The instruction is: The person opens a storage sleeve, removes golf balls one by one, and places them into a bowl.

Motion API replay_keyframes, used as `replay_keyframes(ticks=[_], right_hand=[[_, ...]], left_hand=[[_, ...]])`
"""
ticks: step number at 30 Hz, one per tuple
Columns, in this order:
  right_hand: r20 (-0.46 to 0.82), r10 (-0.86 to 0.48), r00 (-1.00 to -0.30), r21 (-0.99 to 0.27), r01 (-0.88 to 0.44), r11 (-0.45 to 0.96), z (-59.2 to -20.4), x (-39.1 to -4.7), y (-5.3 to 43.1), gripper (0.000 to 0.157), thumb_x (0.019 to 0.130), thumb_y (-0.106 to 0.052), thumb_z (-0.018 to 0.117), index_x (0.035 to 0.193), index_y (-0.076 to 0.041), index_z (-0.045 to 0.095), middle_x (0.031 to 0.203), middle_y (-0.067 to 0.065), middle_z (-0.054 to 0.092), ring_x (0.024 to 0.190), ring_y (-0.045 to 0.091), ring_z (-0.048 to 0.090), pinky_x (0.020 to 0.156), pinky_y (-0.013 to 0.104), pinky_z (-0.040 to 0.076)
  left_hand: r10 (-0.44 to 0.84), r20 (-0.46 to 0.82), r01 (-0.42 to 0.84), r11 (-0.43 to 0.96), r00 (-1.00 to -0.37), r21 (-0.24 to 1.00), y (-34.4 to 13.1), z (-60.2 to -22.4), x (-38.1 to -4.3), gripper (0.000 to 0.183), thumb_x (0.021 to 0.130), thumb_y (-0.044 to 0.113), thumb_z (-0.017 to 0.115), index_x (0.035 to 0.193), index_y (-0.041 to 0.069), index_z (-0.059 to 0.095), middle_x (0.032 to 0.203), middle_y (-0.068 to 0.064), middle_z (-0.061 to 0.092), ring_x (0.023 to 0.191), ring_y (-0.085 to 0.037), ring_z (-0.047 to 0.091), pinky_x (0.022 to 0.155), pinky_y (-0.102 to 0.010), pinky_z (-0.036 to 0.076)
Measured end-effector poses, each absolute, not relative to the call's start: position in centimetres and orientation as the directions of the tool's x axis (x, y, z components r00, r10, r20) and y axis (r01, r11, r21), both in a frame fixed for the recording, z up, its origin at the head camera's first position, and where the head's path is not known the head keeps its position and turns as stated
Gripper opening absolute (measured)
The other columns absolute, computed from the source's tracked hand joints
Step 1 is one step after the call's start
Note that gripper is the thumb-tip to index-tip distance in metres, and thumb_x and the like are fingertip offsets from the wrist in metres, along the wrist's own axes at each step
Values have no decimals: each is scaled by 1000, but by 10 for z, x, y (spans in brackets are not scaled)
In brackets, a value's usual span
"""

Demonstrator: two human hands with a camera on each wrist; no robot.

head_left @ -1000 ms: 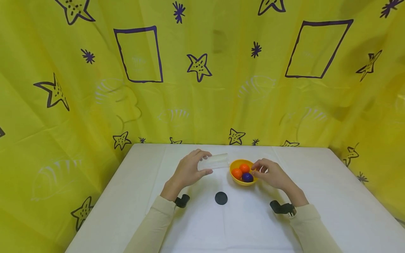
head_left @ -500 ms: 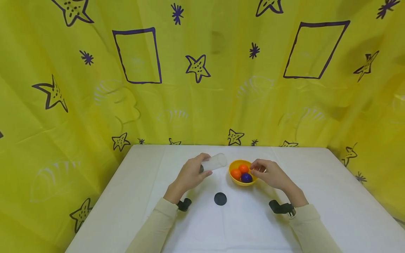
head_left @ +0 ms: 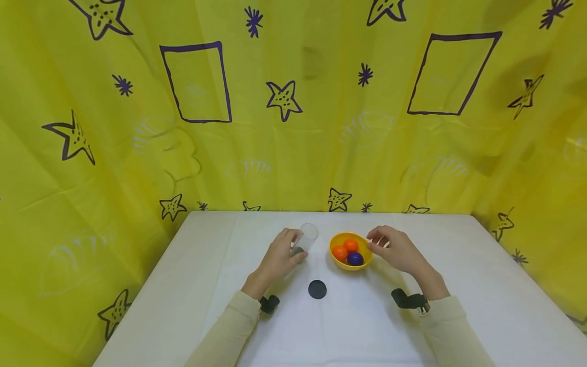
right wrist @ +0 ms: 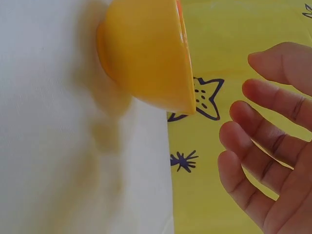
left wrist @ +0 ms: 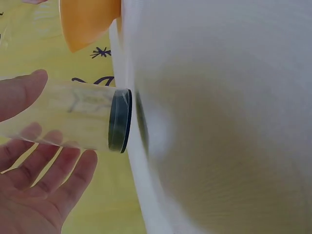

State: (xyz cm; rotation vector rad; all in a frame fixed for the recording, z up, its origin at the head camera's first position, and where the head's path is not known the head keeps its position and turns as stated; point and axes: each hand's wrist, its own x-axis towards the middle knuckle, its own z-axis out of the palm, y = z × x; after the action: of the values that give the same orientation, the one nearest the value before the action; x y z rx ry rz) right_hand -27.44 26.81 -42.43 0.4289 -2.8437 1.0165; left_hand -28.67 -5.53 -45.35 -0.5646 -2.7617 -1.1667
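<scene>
My left hand (head_left: 275,260) holds a clear cylindrical container (head_left: 309,235) by its side, thumb on one side and fingers on the other. It stands nearly upright, its dark base (left wrist: 120,121) close over the white table; a thin gap seems to show in the left wrist view. No contents are visible through its wall. Right of it sits a yellow bowl (head_left: 337,262) with two orange balls (head_left: 340,253) and a dark purple ball (head_left: 355,259). Beside the bowl's right rim hovers my right hand (head_left: 398,250), fingers loosely bent, holding nothing.
A black disc (head_left: 317,289) lies flat on the white table (head_left: 348,331), nearer to me than the bowl. Behind the table's far edge hangs a yellow patterned curtain (head_left: 321,153). Each wrist wears a small black camera mount (head_left: 269,304).
The clear container has swung from lying sideways, its end toward the bowl, to nearly upright, lower and farther left. My right hand has drawn slightly away from the bowl. The balls have stayed put.
</scene>
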Motion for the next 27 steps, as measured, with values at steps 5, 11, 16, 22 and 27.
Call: replay_keyframes(ticks=[5,11,16,22,27], right_hand=[[196,-185,-963,-603,-267,752,-418,-272,279,26,97,-18,69,119,-4,65,109,11,69,96,26,61,77,31,53],[243,-143,-959,-574,-261,776,-412,-269,292,26,98,-17,68,120,-3,64,108,14,68,97,30,63,79,34,52],[232,-126,-964,-578,-241,780,-411,-270,296,29,99,-19,67,122,-2,63,109,14,68,99,31,63,78,33,52],[218,-116,-969,-587,-225,778,-410,-270,297,30,100,-22,67,123,-3,62,111,15,67,100,31,62,77,32,52],[219,-114,-969,-579,-224,784,-411,-270,300,31,100,-21,67,123,-1,62,112,16,67,101,31,62,78,32,52]], left_hand=[[286,179,325,622,-941,712,-55,-457,-288,54,94,19,75,141,7,51,130,-9,59,116,-26,60,101,-44,54],[269,179,309,592,-946,744,-60,-461,-290,55,96,18,73,143,5,48,134,-14,60,116,-28,62,98,-44,55],[266,171,297,566,-949,769,-65,-465,-295,52,95,18,74,138,4,49,130,-15,62,113,-29,63,95,-43,56],[280,172,302,533,-945,790,-70,-467,-299,44,94,18,75,130,5,51,125,-14,63,109,-29,65,92,-41,58],[284,176,311,552,-943,774,-72,-468,-300,46,94,17,74,132,3,52,123,-15,65,110,-30,65,91,-43,58]])
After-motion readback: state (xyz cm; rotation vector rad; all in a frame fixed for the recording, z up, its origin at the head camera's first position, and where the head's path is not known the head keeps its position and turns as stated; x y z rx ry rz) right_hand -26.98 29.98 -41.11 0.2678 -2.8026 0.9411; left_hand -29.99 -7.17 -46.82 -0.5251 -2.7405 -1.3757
